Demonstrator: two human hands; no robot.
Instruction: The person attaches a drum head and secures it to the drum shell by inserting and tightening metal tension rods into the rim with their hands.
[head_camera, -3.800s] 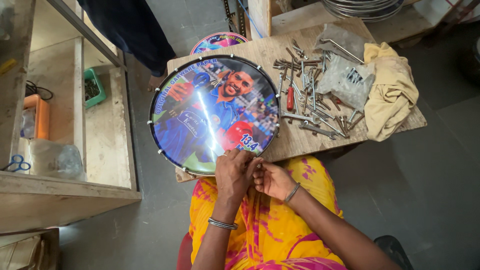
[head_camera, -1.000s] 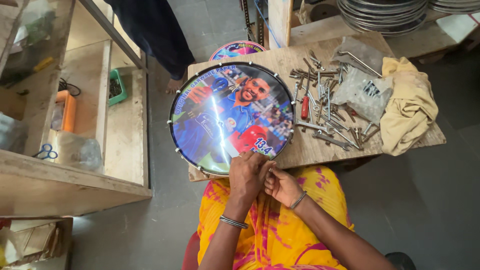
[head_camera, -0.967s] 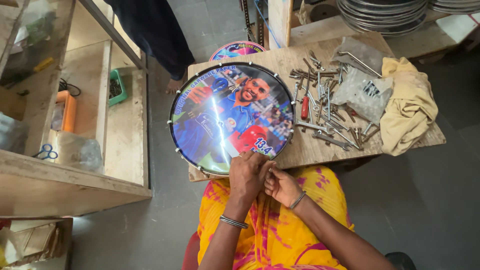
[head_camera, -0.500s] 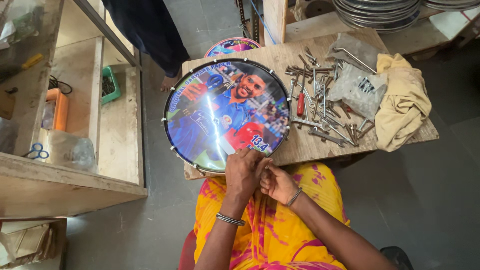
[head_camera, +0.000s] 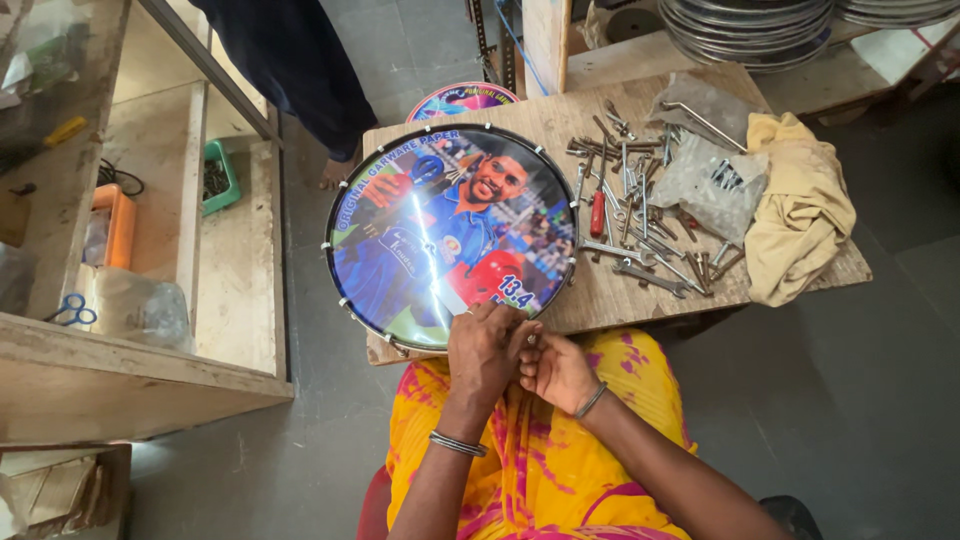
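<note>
A round frame drum (head_camera: 440, 235) with a glossy printed picture on its skin and a dark rim with metal lugs lies flat on a wooden table (head_camera: 610, 300). Its near edge overhangs towards my lap. My left hand (head_camera: 483, 350) is curled over the drum's near rim. My right hand (head_camera: 562, 372) is pressed against it from the right, and its fingertips pinch a small shiny metal part (head_camera: 530, 340) at the rim. Bangles sit on both wrists.
Several spanners, bolts and a red-handled tool (head_camera: 640, 215) lie right of the drum, beside clear plastic bags (head_camera: 712, 180) and a yellow cloth (head_camera: 800, 205). A wooden shelf unit (head_camera: 150, 300) stands at left. Stacked metal hoops (head_camera: 750, 20) are behind. Another person's dark-clothed leg (head_camera: 300, 70) stands beyond the table.
Both hands stay together at the drum's near rim with small finger movements. Only the camera view has shifted slightly.
</note>
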